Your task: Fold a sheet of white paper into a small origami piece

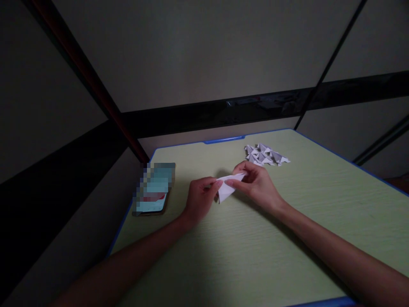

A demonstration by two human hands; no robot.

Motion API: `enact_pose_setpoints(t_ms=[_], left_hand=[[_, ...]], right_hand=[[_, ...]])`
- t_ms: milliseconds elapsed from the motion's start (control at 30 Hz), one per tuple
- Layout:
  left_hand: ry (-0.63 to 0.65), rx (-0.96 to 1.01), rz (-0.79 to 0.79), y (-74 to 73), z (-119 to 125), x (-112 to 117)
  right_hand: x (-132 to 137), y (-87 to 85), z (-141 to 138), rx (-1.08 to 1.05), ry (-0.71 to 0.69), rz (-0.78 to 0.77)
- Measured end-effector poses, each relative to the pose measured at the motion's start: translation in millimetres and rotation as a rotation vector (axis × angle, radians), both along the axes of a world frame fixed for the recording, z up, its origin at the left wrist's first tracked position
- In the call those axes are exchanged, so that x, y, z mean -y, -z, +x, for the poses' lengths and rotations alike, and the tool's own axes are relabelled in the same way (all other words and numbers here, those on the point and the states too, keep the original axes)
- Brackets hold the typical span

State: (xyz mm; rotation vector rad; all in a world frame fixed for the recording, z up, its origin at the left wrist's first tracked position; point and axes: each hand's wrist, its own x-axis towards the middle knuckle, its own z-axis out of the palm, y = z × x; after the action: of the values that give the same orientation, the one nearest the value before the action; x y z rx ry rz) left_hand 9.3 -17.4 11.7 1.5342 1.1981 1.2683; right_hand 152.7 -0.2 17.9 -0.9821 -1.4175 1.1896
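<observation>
Both my hands pinch one small piece of white folded paper (227, 187) just above the pale green table (255, 256). My left hand (200, 199) grips its left edge with curled fingers. My right hand (257, 183) holds the paper's right side between thumb and fingers. Beyond my right hand lies a pile of several small folded white paper pieces (265, 155).
A phone (155, 188) lies flat near the table's left edge, its screen lit. The table has a blue rim (223, 139). Dark walls with black bands and a reddish post (105, 98) stand behind the table.
</observation>
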Motion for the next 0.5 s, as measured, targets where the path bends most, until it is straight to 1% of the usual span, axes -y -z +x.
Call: enact_pose_setpoints(t_ms=[100, 200, 267, 367, 500], left_hand=[[-0.042, 0.016, 0.018, -1.5, -0.7, -0.5], [-0.079, 0.029, 0.027, -0.5, -1.1, -2.8], [-0.094, 0.028, 0.037, 0.2, -1.4, -4.0], [-0.115, 0.005, 0.062, 0.5, -1.7, -4.2], [-0.145, -0.076, 0.156, 1.8, -2.6, -2.4]], right_hand=[[-2.1, 0.2, -1.1, -0.205, 0.025, -0.096], [-4.8, -0.7, 0.8, -0.327, 0.074, -0.159], [-6.1, -1.6, 2.4, -0.376, 0.092, -0.193], [-5.9, -2.9, 3.3, -0.421, 0.083, -0.223], [-3.1, -3.2, 0.5, -0.436, 0.081, -0.275]])
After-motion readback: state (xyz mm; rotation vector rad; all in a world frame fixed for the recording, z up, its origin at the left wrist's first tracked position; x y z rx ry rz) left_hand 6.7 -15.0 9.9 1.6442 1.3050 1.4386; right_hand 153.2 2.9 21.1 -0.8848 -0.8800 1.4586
